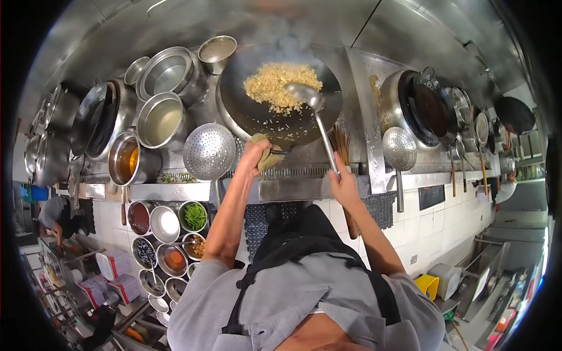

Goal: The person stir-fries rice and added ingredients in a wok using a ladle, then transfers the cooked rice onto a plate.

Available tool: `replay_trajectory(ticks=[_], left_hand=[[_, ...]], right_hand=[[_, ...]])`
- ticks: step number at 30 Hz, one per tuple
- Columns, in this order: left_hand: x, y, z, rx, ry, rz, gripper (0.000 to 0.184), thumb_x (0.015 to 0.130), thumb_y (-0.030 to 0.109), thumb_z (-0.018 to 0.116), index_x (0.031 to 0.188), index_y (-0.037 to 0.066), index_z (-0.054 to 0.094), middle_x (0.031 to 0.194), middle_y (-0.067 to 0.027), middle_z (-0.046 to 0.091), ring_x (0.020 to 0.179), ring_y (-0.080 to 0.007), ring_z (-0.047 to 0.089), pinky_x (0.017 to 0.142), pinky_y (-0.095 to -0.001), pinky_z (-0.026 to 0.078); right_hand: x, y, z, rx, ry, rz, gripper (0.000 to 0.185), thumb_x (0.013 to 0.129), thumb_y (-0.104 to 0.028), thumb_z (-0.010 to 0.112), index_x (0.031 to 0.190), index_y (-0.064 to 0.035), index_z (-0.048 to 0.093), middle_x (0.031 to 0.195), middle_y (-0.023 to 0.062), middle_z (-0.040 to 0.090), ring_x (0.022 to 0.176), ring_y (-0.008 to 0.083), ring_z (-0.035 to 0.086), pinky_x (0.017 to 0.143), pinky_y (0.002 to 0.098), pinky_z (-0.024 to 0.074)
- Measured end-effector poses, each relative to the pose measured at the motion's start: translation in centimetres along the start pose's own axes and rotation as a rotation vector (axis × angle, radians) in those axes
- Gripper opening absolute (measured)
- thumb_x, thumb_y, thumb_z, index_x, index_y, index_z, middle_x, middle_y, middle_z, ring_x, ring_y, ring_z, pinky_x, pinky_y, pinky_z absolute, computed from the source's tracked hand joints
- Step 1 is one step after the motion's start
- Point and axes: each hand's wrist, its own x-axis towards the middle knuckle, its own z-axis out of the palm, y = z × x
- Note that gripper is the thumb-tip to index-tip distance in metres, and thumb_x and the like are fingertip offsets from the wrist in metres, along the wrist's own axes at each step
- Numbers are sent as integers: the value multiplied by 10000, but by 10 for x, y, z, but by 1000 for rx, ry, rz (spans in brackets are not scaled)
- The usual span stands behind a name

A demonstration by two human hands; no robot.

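A large dark wok [234, 99] sits on the stove, with fried rice [269, 88] spread over its middle and faint smoke above. My left hand [256, 153] is closed on a folded greenish cloth [270, 159] at the wok's near edge, by its handle. In my right hand [344, 186] is the long handle of a metal ladle [304, 93]; its bowl rests among the rice on the right side. A perforated skimmer [209, 151] lies left of the wok. Just right of the wok stands a bamboo brush [339, 145].
Pots of liquid [160, 121] stand at the left. Seasoning bowls [165, 224] are grouped below them. On the right are another wok [430, 108] and a second skimmer [400, 148]. A person [54, 217] bends at the far left; part of another person [506, 188] shows far right.
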Motion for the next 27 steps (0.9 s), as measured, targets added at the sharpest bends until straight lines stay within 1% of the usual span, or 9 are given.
replay_trajectory(ticks=[2, 4, 5, 7, 8, 11, 15, 20, 27], left_hand=[[-14, -7, 0, 100, 6, 100, 387, 797, 20, 589, 1180, -1, 533, 964, -91, 633, 809, -217, 664, 656, -383, 588], [-9, -61, -28, 339, 137, 446, 410, 786, 3, 604, 1187, -15, 517, 964, -85, 629, 828, -203, 650, 709, -344, 565], [-6, -77, -36, 454, 202, 626, 422, 781, -5, 611, 1190, -21, 509, 964, -82, 627, 838, -196, 643, 735, -324, 554], [-16, -83, -28, 446, 227, 586, 437, 775, -14, 621, 1195, -32, 499, 965, -77, 625, 845, -187, 631, 762, -296, 531], [-25, -83, -21, 443, 244, 560, 445, 773, -19, 625, 1197, -37, 494, 965, -74, 624, 849, -183, 625, 776, -282, 519], [-37, -62, 3, 304, 226, 458, 426, 773, -31, 614, 1187, -26, 514, 967, -65, 621, 838, -179, 627, 732, -308, 538], [-62, -28, -12, -20, -12, -53, 361, 814, 47, 598, 1168, -19, 570, 974, -130, 678, 789, -241, 700, 612, -378, 599], [-109, -82, -23, -256, 63, -159, 366, 807, 72, 592, 1162, -16, 581, 964, -159, 692, 748, -263, 713, 566, -364, 612], [-215, -128, 1, -442, 308, 160, 278, 802, 4, 614, 1079, -7, 594, 902, -116, 654, 715, -224, 686, 594, -355, 604]], right_hand=[[26, 32, 23, 98, 218, -167, 550, 969, -123, 585, 1483, -2, 434, 963, 272, 693, 717, 349, 665, 702, 432, 523], [44, 36, 33, 76, 313, -123, 548, 1007, -134, 538, 1522, -26, 386, 819, 176, 677, 550, 260, 595, 563, 393, 526], [50, 16, 34, 320, 275, 22, 520, 1015, -142, 527, 1506, -35, 396, 772, 137, 632, 521, 229, 565, 521, 378, 509], [55, -33, 39, 802, 166, 316, 465, 1030, -158, 505, 1475, -54, 416, 679, 59, 543, 464, 168, 504, 438, 346, 474], [58, -39, 43, 1001, -18, 347, 304, 1050, -185, 489, 1334, -84, 455, 636, -6, 414, 448, 94, 416, 376, 299, 384], [45, -58, 41, 1512, -389, 528, 190, 1048, -217, 514, 1187, -94, 476, 659, -8, 436, 448, 75, 385, 376, 282, 355], [24, -45, 11, 1919, -658, 849, 313, 1079, -220, 458, 1320, -21, 488, 741, -15, 434, 461, 40, 375, 390, 249, 351], [-25, -32, -45, 1421, -750, 780, 333, 1084, -217, 449, 1369, -46, 482, 721, -28, 415, 440, 30, 347, 357, 223, 335], [-21, -31, -63, 693, -1043, 531, 338, 1045, -196, 507, 1374, -122, 485, 682, -43, 393, 417, 36, 337, 349, 223, 310]])
